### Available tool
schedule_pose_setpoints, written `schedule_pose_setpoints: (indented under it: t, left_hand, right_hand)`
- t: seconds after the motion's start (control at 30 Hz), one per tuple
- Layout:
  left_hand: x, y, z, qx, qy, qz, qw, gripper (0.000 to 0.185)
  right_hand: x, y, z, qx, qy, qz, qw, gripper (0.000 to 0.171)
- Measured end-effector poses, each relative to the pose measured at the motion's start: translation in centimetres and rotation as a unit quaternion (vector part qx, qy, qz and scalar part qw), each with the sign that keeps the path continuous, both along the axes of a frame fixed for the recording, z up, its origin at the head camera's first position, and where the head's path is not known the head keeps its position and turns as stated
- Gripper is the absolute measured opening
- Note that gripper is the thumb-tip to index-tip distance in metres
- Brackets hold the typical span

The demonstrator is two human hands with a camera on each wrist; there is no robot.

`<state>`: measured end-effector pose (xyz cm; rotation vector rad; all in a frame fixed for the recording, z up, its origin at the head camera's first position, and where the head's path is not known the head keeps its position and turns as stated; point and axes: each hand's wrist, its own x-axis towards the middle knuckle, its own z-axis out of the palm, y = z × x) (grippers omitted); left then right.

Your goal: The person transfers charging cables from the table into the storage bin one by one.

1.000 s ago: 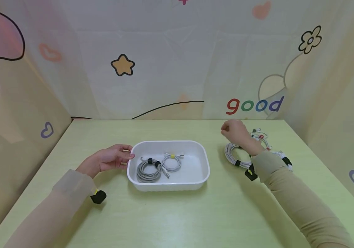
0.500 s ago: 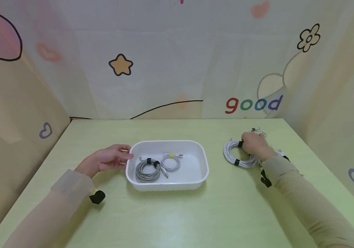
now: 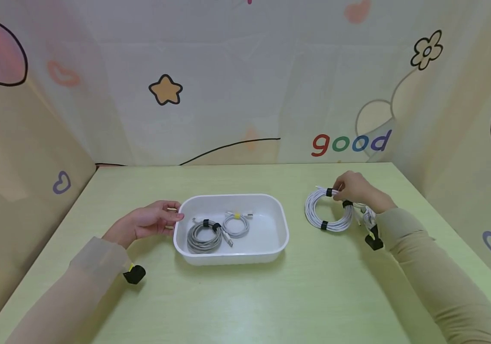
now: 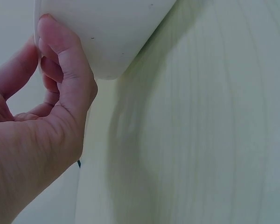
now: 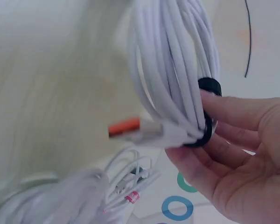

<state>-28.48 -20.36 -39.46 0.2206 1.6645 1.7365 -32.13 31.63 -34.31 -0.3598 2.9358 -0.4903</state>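
**Head view: white cable coil (image 3: 310,210) in the right grip (image 3: 354,186)**

White cable coil, many smooth and rounded strands laid together in a thick ring, is at the right part of the counter (image 3: 245,298). Dark soft-looking ties (image 3: 324,225) wrap it in several places. The right grip is closed on its upper edge: in the right wrist view, thumb and fingers pinch the strands beside a tie, and a flat plug (image 5: 125,127) with orange end sticks out, slightly blurred. Whether the ring touches the counter, I cannot tell.

Behind and beside this hand lie other white cables (image 3: 369,220), looser in shape, partly hidden by the wrist; the right wrist view shows among them a small red tag (image 5: 132,197).

At the middle stands a white tub (image 3: 236,258), rectangular with rounded corners, of glossy material like plastic. The left grip (image 3: 154,220) holds its left end by the rim, with curled fingers. Inside are a thick grey coil (image 3: 204,246) with black ties and, just beside it, a thinner pale coil (image 3: 238,235) with yellow tie (image 3: 237,216).

The counter is pale yellow-green, with fine wood-like grain. Behind it hangs a creased cloth (image 3: 228,105), printed with a star (image 3: 166,90) and coloured letters "good" (image 3: 351,143).
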Motion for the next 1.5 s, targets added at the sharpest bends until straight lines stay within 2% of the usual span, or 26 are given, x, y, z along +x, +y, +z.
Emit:
schedule_pose_setpoints:
  t: [0.47, 0.73, 1.07, 1.5]
  left_hand:
    - [0.0, -0.1, 0.1, -0.001, -0.006, 0.002, 1.0000, 0.015]
    - [-0.1, -0.2, 0.2, -0.006, -0.007, 0.007, 0.9999, 0.019]
    - [-0.2, -0.1, 0.2, 0.006, -0.011, 0.001, 0.9999, 0.015]
    - [-0.1, 0.0, 0.1, -0.004, -0.010, 0.007, 0.9999, 0.018]
  right_hand:
    - [0.3, 1.5, 0.1, -0.097, -0.063, -0.028, 0.993, 0.025]
    - [0.5, 1.0, 1.2, -0.137, -0.079, -0.027, 0.987, 0.029]
    - [0.5, -0.6, 2.7, -0.163, -0.103, -0.006, 0.981, 0.032]
    - [0.4, -4.6, 4.4, -0.186, -0.122, 0.014, 0.975, 0.030]
